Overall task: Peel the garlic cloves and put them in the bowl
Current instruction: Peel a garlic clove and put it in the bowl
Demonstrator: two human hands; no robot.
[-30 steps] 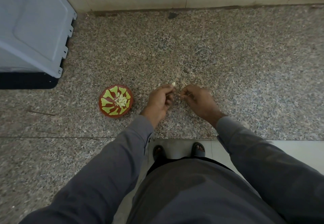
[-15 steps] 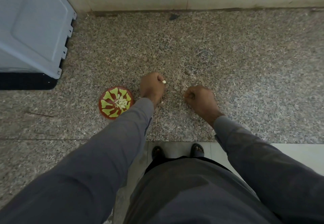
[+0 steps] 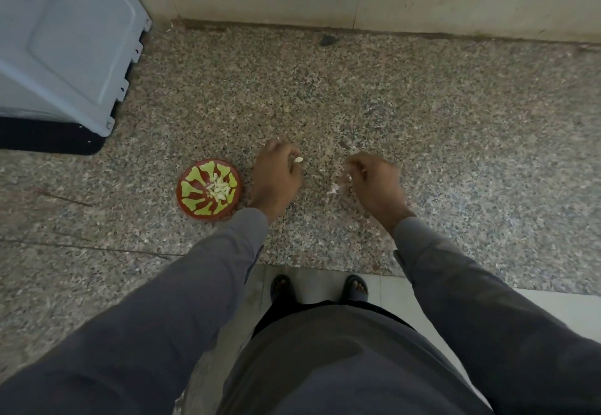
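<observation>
**Clove at risk of slipping before it reaches the bowl**

You are pinching a pale garlic clove (image 3: pixel 298 159) at the tips of your left hand (image 3: pixel 275 178), with its fingers curled around it and only the clove's end showing. The bowl (image 3: pixel 209 189), red with green markings and already holding a small heap of peeled cloves (image 3: pixel 220 189), is sitting on the tabletop (image 3: pixel 422 115) just beside that hand, on its left. Your right hand (image 3: pixel 374 183) is hovering with fingers curled; thin bits of skin (image 3: pixel 335 188) seem to be hanging at or below them, though I cannot tell if you are gripping any.

The clove is small and probably slick, so a light pinch may be letting it go over the speckled stone, where it would be hard to spot among the scattered skins. Swinging across carelessly, your wrist could be nudging the bowl. Loose skin clinging to your fingers might be dropping in with the clove.
</observation>
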